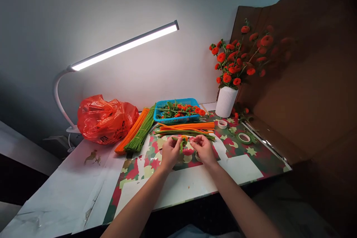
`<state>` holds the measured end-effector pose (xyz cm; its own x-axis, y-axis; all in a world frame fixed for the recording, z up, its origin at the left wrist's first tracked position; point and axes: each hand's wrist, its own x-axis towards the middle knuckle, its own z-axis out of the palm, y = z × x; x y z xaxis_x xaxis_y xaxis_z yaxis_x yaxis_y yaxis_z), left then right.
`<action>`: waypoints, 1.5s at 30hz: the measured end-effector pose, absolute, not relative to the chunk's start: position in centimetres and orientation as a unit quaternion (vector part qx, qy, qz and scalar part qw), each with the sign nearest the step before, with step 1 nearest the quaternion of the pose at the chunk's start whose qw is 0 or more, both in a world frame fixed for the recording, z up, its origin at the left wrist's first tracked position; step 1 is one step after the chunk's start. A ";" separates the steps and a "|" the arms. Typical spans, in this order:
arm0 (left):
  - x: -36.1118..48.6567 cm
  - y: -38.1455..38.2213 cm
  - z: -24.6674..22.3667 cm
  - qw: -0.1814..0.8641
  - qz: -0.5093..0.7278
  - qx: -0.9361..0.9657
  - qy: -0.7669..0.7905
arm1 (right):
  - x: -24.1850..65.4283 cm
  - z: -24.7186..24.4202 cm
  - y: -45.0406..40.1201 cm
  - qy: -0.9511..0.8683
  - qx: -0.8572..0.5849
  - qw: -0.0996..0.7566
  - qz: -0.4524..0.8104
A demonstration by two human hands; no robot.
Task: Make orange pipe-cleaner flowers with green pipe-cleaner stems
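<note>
- Left hand [170, 150]: thumb and fingers pinched on a small orange-and-green flower piece [183, 140], held above the counter [69, 182], between the two hands.
- Right hand [205, 149]: thumb and fingertips drawn close together, just beside the flower piece; cannot tell whether anything is gripped.
- Beyond the hands: loose orange strips [192, 127] and green strips [185, 132], lying roughly crosswise.
- Behind these: blue basket [174, 120] containing red-orange flowers and green stems; some flowers overhang its right edge.
- Left of basket: orange bundle [133, 131] and green bundle [141, 132], side by side, slanted; red plastic bag [106, 119] next to them.
- Right of basket: white ribbed vase [227, 102], upright, filled with red-orange flowers.
- Near vase: white tape roll [222, 127]; green tape roll [245, 142] farther right, closer to the counter's front edge.
- Lamp [125, 47], lit, above bag and bundles.
</note>
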<state>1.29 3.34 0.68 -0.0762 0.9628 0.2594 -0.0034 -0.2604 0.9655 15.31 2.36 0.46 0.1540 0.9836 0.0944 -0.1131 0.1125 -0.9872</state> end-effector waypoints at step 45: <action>1.9 3.4 0.5 0.541 0.582 0.419 0.440 | 16.0 1.3 1.7 -0.796 -0.421 0.435 0.002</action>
